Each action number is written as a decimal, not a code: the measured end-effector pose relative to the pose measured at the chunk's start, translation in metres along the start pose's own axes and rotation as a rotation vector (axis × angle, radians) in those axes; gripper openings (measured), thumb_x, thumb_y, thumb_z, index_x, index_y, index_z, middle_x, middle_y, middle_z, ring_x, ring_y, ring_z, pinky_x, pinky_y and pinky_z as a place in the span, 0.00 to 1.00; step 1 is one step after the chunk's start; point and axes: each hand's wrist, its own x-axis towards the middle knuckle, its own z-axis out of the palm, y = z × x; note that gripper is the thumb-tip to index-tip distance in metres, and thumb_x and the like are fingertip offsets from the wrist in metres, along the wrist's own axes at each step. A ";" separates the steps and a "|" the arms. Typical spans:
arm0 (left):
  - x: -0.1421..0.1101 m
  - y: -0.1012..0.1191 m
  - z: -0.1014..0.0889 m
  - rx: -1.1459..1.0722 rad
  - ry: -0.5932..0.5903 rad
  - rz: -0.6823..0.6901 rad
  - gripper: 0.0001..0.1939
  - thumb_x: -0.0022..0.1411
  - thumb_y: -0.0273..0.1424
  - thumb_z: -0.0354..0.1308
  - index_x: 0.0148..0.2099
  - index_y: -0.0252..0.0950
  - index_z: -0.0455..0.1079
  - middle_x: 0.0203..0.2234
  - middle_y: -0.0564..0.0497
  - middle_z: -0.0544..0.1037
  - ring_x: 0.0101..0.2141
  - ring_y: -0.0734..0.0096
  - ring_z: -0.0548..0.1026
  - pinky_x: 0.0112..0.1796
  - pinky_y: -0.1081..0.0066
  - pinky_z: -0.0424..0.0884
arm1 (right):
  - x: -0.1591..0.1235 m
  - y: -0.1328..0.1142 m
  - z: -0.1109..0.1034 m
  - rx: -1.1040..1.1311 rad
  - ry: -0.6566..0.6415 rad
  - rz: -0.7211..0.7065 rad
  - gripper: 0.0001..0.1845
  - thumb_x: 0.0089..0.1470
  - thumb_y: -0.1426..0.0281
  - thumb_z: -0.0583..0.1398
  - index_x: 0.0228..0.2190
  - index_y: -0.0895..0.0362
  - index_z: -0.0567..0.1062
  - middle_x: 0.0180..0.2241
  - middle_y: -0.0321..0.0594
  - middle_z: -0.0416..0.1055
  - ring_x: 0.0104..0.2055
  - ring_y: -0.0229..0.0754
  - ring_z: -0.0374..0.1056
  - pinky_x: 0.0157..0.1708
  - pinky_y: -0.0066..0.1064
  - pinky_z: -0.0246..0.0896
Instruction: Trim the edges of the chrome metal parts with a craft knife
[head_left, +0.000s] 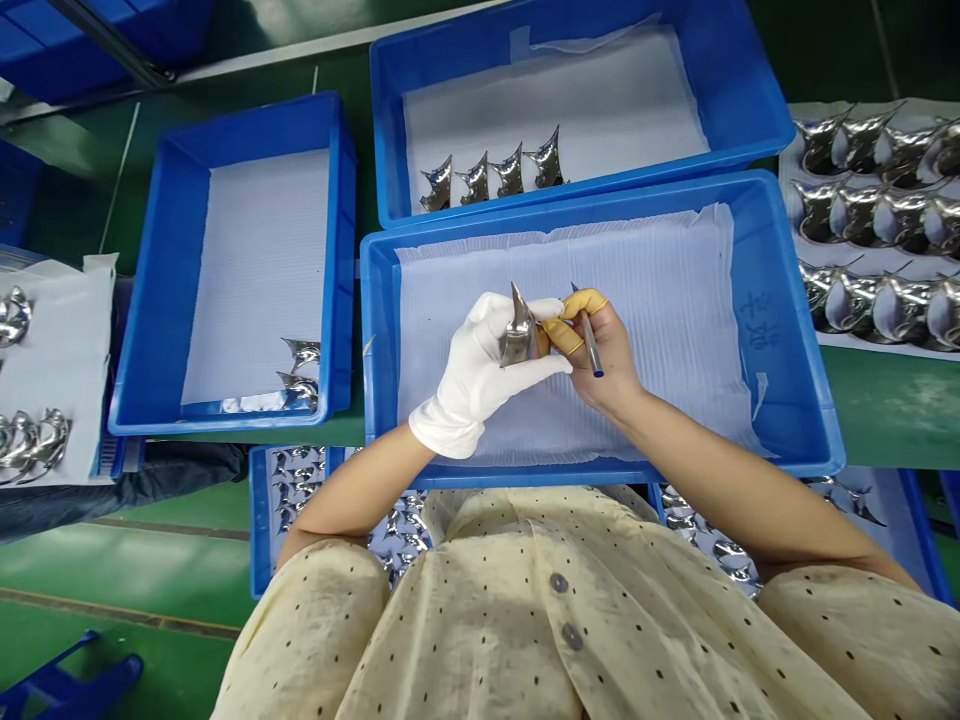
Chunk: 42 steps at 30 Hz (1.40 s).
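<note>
My left hand [480,370], in a white glove, is closed on a shiny curved metal part [517,335] with a pointed tip facing up. My right hand [604,360] wears yellow finger cots on some fingers and grips a pen [591,345], its blue end pointing down. The covered fingertips of the right hand meet the metal part's right side; whether they hold it too is hidden. Both hands are over a blue bin [795,330] lined with white paper [675,290].
Behind is another blue bin [585,195] with several metal parts [510,172] in a row. At left, a blue bin [341,250] holds two metal parts [301,388]. Rows of metal parts [862,220] lie at right. More parts [405,530] sit in bins below.
</note>
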 end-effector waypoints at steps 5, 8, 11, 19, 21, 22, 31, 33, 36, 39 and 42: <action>0.000 -0.004 -0.003 0.097 -0.030 0.064 0.26 0.57 0.46 0.76 0.56 0.46 0.80 0.42 0.49 0.79 0.47 0.61 0.78 0.50 0.60 0.77 | -0.001 -0.003 0.001 -0.055 -0.014 -0.009 0.27 0.46 0.53 0.77 0.32 0.52 0.70 0.27 0.29 0.67 0.25 0.32 0.62 0.30 0.31 0.64; 0.000 -0.004 -0.006 0.160 -0.055 0.065 0.27 0.58 0.49 0.75 0.56 0.45 0.80 0.42 0.48 0.78 0.48 0.60 0.78 0.48 0.61 0.77 | 0.000 -0.002 0.002 -0.058 -0.011 -0.012 0.29 0.44 0.50 0.77 0.32 0.53 0.70 0.27 0.29 0.67 0.26 0.31 0.62 0.30 0.30 0.65; 0.000 -0.002 -0.007 0.160 -0.067 0.055 0.26 0.61 0.49 0.73 0.57 0.45 0.80 0.42 0.48 0.77 0.48 0.60 0.78 0.48 0.62 0.77 | 0.002 -0.002 0.003 -0.064 -0.028 -0.012 0.29 0.44 0.51 0.77 0.32 0.53 0.69 0.27 0.29 0.68 0.26 0.32 0.64 0.31 0.30 0.66; 0.000 -0.005 -0.006 0.116 -0.079 0.013 0.28 0.59 0.51 0.74 0.57 0.44 0.80 0.42 0.47 0.76 0.45 0.60 0.78 0.50 0.60 0.76 | 0.002 -0.005 0.004 -0.135 -0.070 -0.022 0.27 0.47 0.50 0.76 0.32 0.51 0.69 0.27 0.30 0.68 0.26 0.35 0.64 0.34 0.34 0.71; 0.000 -0.004 -0.006 0.097 -0.048 0.013 0.27 0.59 0.51 0.73 0.56 0.43 0.80 0.44 0.46 0.76 0.45 0.60 0.78 0.48 0.60 0.77 | 0.004 -0.006 0.001 -0.180 -0.044 -0.075 0.26 0.50 0.48 0.74 0.35 0.50 0.70 0.31 0.33 0.72 0.32 0.39 0.70 0.41 0.37 0.74; 0.001 -0.002 -0.007 0.083 -0.038 0.007 0.25 0.61 0.50 0.72 0.55 0.43 0.80 0.45 0.46 0.77 0.45 0.60 0.78 0.48 0.61 0.77 | 0.006 -0.007 -0.003 -0.201 -0.023 -0.112 0.25 0.52 0.48 0.73 0.37 0.50 0.71 0.35 0.35 0.74 0.36 0.40 0.73 0.45 0.39 0.75; 0.009 0.017 -0.029 -0.031 -0.089 -0.191 0.18 0.75 0.46 0.56 0.46 0.40 0.82 0.29 0.50 0.76 0.24 0.74 0.68 0.29 0.70 0.69 | 0.020 -0.038 -0.067 -0.373 -0.273 -0.079 0.37 0.52 0.59 0.75 0.61 0.39 0.71 0.63 0.40 0.69 0.49 0.45 0.78 0.50 0.44 0.79; 0.010 0.014 -0.031 -0.055 -0.086 -0.166 0.17 0.75 0.45 0.57 0.48 0.40 0.81 0.33 0.49 0.78 0.25 0.74 0.69 0.31 0.70 0.70 | 0.017 -0.049 -0.067 -0.293 -0.315 0.034 0.32 0.54 0.57 0.74 0.58 0.42 0.75 0.60 0.40 0.73 0.47 0.43 0.78 0.50 0.45 0.79; 0.010 0.009 -0.031 -0.061 -0.093 -0.155 0.16 0.75 0.44 0.57 0.48 0.40 0.80 0.41 0.47 0.81 0.29 0.74 0.71 0.34 0.69 0.72 | 0.014 -0.062 -0.057 -0.263 -0.294 0.035 0.24 0.62 0.53 0.68 0.56 0.47 0.78 0.50 0.42 0.80 0.32 0.35 0.71 0.37 0.37 0.77; 0.009 0.007 -0.031 -0.054 -0.102 -0.149 0.16 0.75 0.44 0.57 0.48 0.40 0.79 0.45 0.45 0.82 0.32 0.72 0.73 0.37 0.68 0.74 | 0.010 -0.068 -0.043 -0.298 -0.304 -0.042 0.32 0.64 0.52 0.66 0.66 0.43 0.68 0.44 0.39 0.82 0.20 0.30 0.55 0.21 0.29 0.59; 0.008 0.008 -0.031 -0.077 -0.104 -0.150 0.15 0.75 0.44 0.58 0.48 0.40 0.79 0.46 0.45 0.81 0.32 0.72 0.73 0.38 0.68 0.74 | 0.007 -0.069 -0.030 -0.326 -0.329 -0.060 0.36 0.64 0.48 0.65 0.67 0.41 0.63 0.40 0.36 0.82 0.18 0.30 0.51 0.19 0.30 0.52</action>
